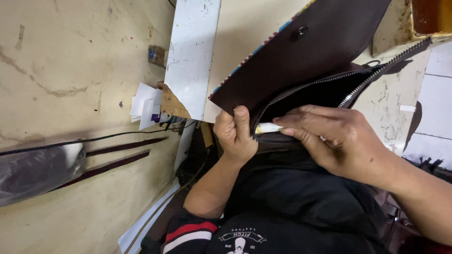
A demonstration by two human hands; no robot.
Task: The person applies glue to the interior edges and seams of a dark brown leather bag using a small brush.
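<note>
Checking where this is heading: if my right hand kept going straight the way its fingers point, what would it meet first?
Most likely the left hand. The right hand points leftward along the open zip of the dark brown leather pouch, pinching a small white stick whose tip lies almost against the left thumb. Depth is unclear.

Scuffed beige table (70,61), white board (190,51) lying on it, small stack of white papers (143,106) beside the board, dark strips (117,155) nearby

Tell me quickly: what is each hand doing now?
Left hand: closed, gripping the edge of the dark brown leather pouch.
Right hand: closed, pinching a small white stick at the zipper opening.
</note>
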